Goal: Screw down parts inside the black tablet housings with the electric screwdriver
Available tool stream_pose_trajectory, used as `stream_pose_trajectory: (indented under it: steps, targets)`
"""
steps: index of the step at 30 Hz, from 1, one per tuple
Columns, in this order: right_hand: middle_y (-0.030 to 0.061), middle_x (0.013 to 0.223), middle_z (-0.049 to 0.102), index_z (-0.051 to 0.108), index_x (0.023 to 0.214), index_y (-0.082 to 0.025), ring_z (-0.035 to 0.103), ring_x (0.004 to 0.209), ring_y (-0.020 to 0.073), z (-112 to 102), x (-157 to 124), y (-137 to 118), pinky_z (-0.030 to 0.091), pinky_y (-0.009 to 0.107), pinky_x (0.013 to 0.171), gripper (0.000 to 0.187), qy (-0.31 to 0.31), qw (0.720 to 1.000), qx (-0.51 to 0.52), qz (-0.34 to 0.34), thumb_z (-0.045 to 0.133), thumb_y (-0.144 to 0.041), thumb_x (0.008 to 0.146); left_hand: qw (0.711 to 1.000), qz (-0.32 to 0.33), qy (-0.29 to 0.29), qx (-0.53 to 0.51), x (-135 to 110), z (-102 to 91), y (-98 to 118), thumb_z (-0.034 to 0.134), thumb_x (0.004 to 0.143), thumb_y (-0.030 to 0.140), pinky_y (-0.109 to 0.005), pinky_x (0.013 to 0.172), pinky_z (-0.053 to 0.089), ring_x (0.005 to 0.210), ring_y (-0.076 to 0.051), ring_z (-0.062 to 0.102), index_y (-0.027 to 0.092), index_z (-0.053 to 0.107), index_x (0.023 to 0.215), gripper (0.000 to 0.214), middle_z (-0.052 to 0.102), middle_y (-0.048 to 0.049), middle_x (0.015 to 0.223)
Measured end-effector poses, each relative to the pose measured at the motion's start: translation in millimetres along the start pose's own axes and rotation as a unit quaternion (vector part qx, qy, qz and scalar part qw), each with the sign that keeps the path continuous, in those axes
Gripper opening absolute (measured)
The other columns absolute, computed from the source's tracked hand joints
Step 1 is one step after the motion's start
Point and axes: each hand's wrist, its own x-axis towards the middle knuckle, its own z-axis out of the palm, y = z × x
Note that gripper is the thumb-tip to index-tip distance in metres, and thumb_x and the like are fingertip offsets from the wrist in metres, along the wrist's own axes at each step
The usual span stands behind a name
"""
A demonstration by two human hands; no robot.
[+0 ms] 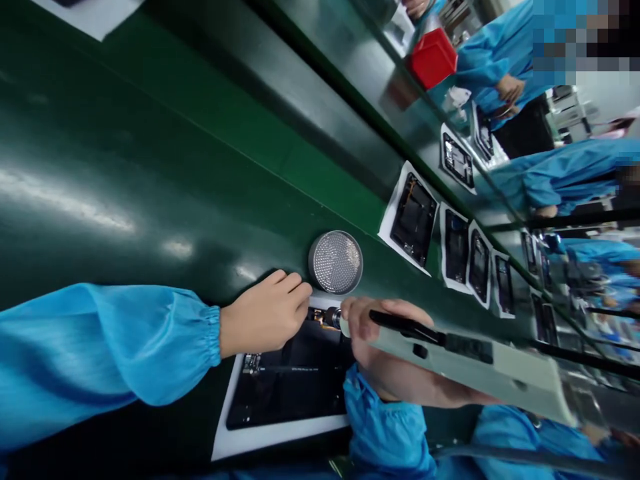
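The view is tilted far to one side. My right hand grips a pale grey-green electric screwdriver with a black strip along its body. The screwdriver's metal tip end meets the upper edge of an opened smartphone, whose dark inner parts show. The phone lies on a white paper sheet. My left hand curls over the phone's edge beside the tip. A round metal mesh-topped tin stands just beyond my left fingers.
Several more opened phones on white sheets line the green conveyor belt. A raised metal rail runs along it. Beyond stand a red box and co-workers in blue smocks. A blue sleeve shows at lower right.
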Motion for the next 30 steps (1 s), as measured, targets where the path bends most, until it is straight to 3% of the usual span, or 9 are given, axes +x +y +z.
stream_pose_trajectory:
  steps: [7,18,25,30]
  targets:
    - [0.0022,0.064,0.059,0.075,0.113,-0.019,0.054,0.055,0.02,-1.9,-2.8,2.5,0.045,0.04,0.059,0.085,-0.004,0.999,-0.012,0.03,0.029,-0.086,0.086,1.0,-0.003,0.014,-0.002,0.8,-0.8,0.9,0.059,0.09,0.014,-0.039,0.067,0.035,0.082,-0.026,0.05,0.008,0.071,0.093,0.014,0.058,-0.011,0.089]
    - [0.0011,0.063,0.056,0.074,0.11,-0.025,0.054,0.055,0.0203,-3.6,-7.1,3.4,0.045,0.044,0.062,0.074,0.019,0.997,-0.065,0.047,0.034,-0.082,0.085,1.0,-0.002,0.021,-0.009,0.7,-0.1,1.4,0.057,0.089,0.012,-0.039,0.066,0.035,0.082,-0.026,0.05,0.009,0.07,0.09,0.014,0.058,-0.0104,0.089]
    - [0.003,0.068,0.058,0.073,0.114,-0.019,0.056,0.062,0.0215,-4.8,-6.7,2.7,0.045,0.044,0.064,0.088,-0.01,0.999,-0.025,0.045,0.022,-0.085,0.085,1.0,0.001,0.027,-0.006,0.9,0.3,0.9,0.057,0.089,0.011,-0.039,0.065,0.035,0.081,-0.026,0.051,0.009,0.07,0.088,0.014,0.058,-0.0106,0.089]
    - [0.002,0.067,0.058,0.073,0.111,-0.021,0.057,0.061,0.0223,-1.7,-8.3,1.5,0.047,0.045,0.066,0.083,-0.001,0.997,-0.06,0.039,0.02,-0.082,0.088,1.0,0.0,0.023,-0.004,0.9,0.0,1.1,0.057,0.09,0.012,-0.039,0.065,0.035,0.082,-0.026,0.051,0.008,0.07,0.089,0.014,0.058,-0.0109,0.089]
